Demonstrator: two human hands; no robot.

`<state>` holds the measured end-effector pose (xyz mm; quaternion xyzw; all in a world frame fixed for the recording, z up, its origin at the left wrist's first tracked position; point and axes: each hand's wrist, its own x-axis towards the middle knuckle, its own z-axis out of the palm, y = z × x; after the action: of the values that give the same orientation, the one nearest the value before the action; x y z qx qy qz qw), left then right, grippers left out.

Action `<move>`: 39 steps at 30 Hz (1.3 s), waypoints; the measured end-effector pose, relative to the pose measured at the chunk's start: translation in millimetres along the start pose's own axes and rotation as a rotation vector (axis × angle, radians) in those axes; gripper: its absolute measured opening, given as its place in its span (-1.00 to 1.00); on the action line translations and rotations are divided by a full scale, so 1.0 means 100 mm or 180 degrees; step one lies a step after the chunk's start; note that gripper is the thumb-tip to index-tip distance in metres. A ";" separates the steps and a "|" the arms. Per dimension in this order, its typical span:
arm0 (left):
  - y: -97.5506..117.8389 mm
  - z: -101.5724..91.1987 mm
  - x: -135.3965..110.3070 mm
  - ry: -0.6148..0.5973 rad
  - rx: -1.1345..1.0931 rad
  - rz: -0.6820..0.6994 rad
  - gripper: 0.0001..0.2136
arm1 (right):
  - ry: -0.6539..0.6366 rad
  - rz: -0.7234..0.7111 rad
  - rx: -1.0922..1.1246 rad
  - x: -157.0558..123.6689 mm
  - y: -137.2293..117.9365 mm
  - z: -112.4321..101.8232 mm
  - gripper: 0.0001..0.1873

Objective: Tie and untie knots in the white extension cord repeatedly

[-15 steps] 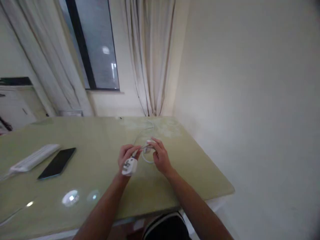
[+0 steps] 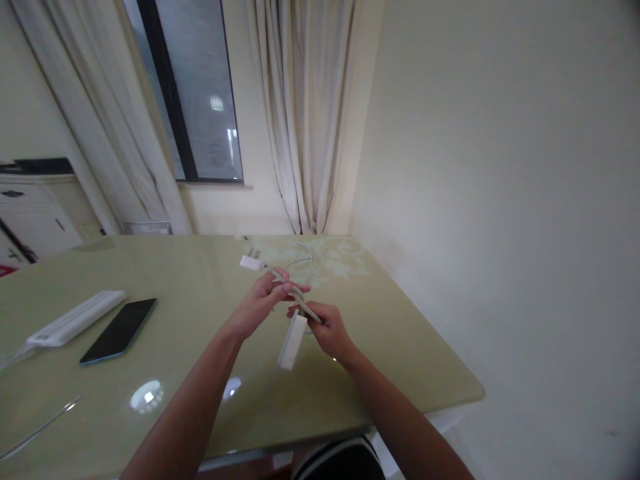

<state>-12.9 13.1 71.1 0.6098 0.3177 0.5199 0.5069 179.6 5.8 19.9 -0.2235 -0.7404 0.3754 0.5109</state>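
You are holding a white cable [image 2: 301,301] in both bare hands above a glossy greenish table [image 2: 400,373]. Your left hand [image 2: 265,298] is pinching the cable between thumb and fingers. Just beside it at four o'clock, your right hand [image 2: 327,328] is gripping the cable in curled fingers; whether your fingertips are touching each other is unclear. A white plug [image 2: 251,262] is jutting out at eleven o'clock from your left hand, its prongs pointing toward twelve. A white rectangular block [image 2: 293,341] is hanging at six o'clock from your hands, tilting. Behind them, at twelve o'clock, a loop of pale cord [image 2: 310,259] is lying on the table. Well apart, at nine o'clock, a dark phone [image 2: 119,331] is lying near a white power strip [image 2: 77,319].
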 end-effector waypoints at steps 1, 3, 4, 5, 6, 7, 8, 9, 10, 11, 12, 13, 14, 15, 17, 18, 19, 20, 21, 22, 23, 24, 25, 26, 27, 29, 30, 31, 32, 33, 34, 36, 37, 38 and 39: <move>-0.04 0.04 -0.01 -0.0078 -0.0123 -0.0096 -0.64 | 0.0005 0.0001 0.0042 -0.01 0.00 0.01 -0.71; -0.12 0.11 -0.04 -0.0183 -0.0274 -0.0233 -0.62 | 0.0025 -0.0006 0.0035 -0.04 0.03 0.02 -0.74; -0.15 0.14 -0.05 -0.0206 -0.0323 -0.0279 -0.61 | 0.0029 -0.0002 -0.0031 -0.06 0.06 0.02 -0.74; -0.17 0.16 -0.06 -0.0202 -0.0361 -0.0319 -0.61 | 0.0018 0.0014 -0.0136 -0.07 0.08 0.02 -0.73; -0.18 0.18 -0.06 -0.0177 -0.0381 -0.0350 -0.62 | 0.0003 0.0035 -0.0270 -0.08 0.09 0.01 -0.72; -0.17 0.18 -0.07 -0.0131 -0.0375 -0.0366 -0.61 | -0.0003 0.0054 -0.0421 -0.08 0.10 0.00 -0.72; -0.16 0.19 -0.07 -0.0064 -0.0336 -0.0368 -0.60 | 0.0012 0.0070 -0.0569 -0.08 0.10 -0.02 -0.74; -0.14 0.18 -0.07 0.0034 -0.0263 -0.0356 -0.59 | 0.0073 0.0073 -0.0708 -0.08 0.10 -0.03 -0.77; -0.12 0.18 -0.07 0.0147 -0.0173 -0.0338 -0.58 | 0.0192 0.0062 -0.0839 -0.07 0.09 -0.05 -0.81; -0.11 0.17 -0.07 0.0257 -0.0078 -0.0323 -0.56 | 0.0376 0.0044 -0.0966 -0.06 0.08 -0.07 -0.82; -0.10 0.16 -0.07 0.0357 0.0008 -0.0317 -0.55 | 0.0601 0.0020 -0.1091 -0.05 0.07 -0.08 -0.78; -0.10 0.15 -0.07 0.0430 0.0074 -0.0332 -0.54 | 0.0845 -0.0008 -0.1215 -0.03 0.07 -0.10 -0.74; -0.11 0.15 -0.07 0.0465 0.0118 -0.0374 -0.53 | 0.1090 -0.0041 -0.1341 -0.02 0.07 -0.11 -0.71; -0.14 0.14 -0.08 0.0455 0.0132 -0.0453 -0.53 | 0.1315 -0.0073 -0.1464 -0.01 0.08 -0.12 -0.69; -0.21 0.13 -0.09 0.0358 0.0076 -0.0710 -0.54 | 0.1658 -0.0145 -0.1680 0.00 0.11 -0.14 -0.65; -0.25 0.13 -0.10 0.0298 0.0015 -0.0872 -0.55 | 0.1728 -0.0202 -0.1773 0.00 0.12 -0.14 -0.65; -0.29 0.13 -0.10 0.0259 -0.0057 -0.1029 -0.55 | 0.1694 -0.0285 -0.1854 -0.01 0.14 -0.14 -0.65; -0.32 0.13 -0.10 0.0244 -0.0125 -0.1148 -0.55 | 0.1551 -0.0409 -0.1927 -0.02 0.15 -0.13 -0.68; -0.35 0.14 -0.09 0.0246 -0.0181 -0.1219 -0.55 | 0.1319 -0.0579 -0.2003 -0.03 0.15 -0.13 -0.71; -0.36 0.14 -0.09 0.0268 -0.0211 -0.1247 -0.55 | 0.1020 -0.0793 -0.2095 -0.05 0.15 -0.12 -0.73; -0.37 0.15 -0.08 0.0305 -0.0220 -0.1237 -0.55 | 0.0685 -0.1025 -0.2210 -0.07 0.14 -0.12 -0.73; -0.37 0.16 -0.06 0.0360 -0.0205 -0.1198 -0.55 | 0.0365 -0.1246 -0.2345 -0.09 0.13 -0.11 -0.70; -0.36 0.17 -0.05 0.0423 -0.0173 -0.1143 -0.55 | 0.0103 -0.1431 -0.2497 -0.10 0.12 -0.10 -0.67; -0.35 0.18 -0.04 0.0484 -0.0137 -0.1099 -0.55 | -0.0077 -0.1565 -0.2655 -0.12 0.11 -0.10 -0.64; -0.33 0.19 -0.03 0.0537 -0.0102 -0.1083 -0.54 | -0.0167 -0.1644 -0.2801 -0.12 0.10 -0.10 -0.63; -0.30 0.19 -0.03 0.0565 -0.0065 -0.1146 -0.53 | -0.0114 -0.1698 -0.3007 -0.13 0.10 -0.10 -0.64; -0.28 0.19 -0.04 0.0540 -0.0060 -0.1222 -0.53 | -0.0042 -0.1712 -0.3068 -0.13 0.11 -0.11 -0.65; -0.26 0.18 -0.04 0.0509 -0.0051 -0.1306 -0.53 | 0.0005 -0.1728 -0.3105 -0.12 0.12 -0.11 -0.67; -0.25 0.17 -0.05 0.0489 -0.0032 -0.1375 -0.54 | 0.0024 -0.1758 -0.3123 -0.12 0.12 -0.12 -0.68; -0.23 0.16 -0.05 0.0484 -0.0021 -0.1421 -0.55 | 0.0023 -0.1792 -0.3137 -0.12 0.13 -0.12 -0.69; -0.22 0.14 -0.05 0.0502 -0.0042 -0.1444 -0.57 | 0.0021 -0.1827 -0.3147 -0.12 0.13 -0.13 -0.69; -0.22 0.11 -0.04 0.0624 -0.0265 -0.1472 -0.62 | 0.0085 -0.1900 -0.3126 -0.13 0.12 -0.14 -0.72; -0.23 0.09 -0.03 0.0726 -0.0472 -0.1491 -0.65 | 0.0138 -0.1934 -0.3089 -0.14 0.10 -0.14 -0.73; -0.25 0.06 -0.01 0.0846 -0.0710 -0.1510 -0.69 | 0.0183 -0.1953 -0.3030 -0.15 0.09 -0.14 -0.75; -0.27 0.04 0.02 0.0977 -0.0936 -0.1520 -0.72 | 0.0216 -0.1958 -0.2936 -0.16 0.07 -0.14 -0.76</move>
<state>-5.1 21.2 46.2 0.3526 0.4460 0.5125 0.6435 197.8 2.9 8.0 -0.2096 -0.8422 -0.1615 0.4697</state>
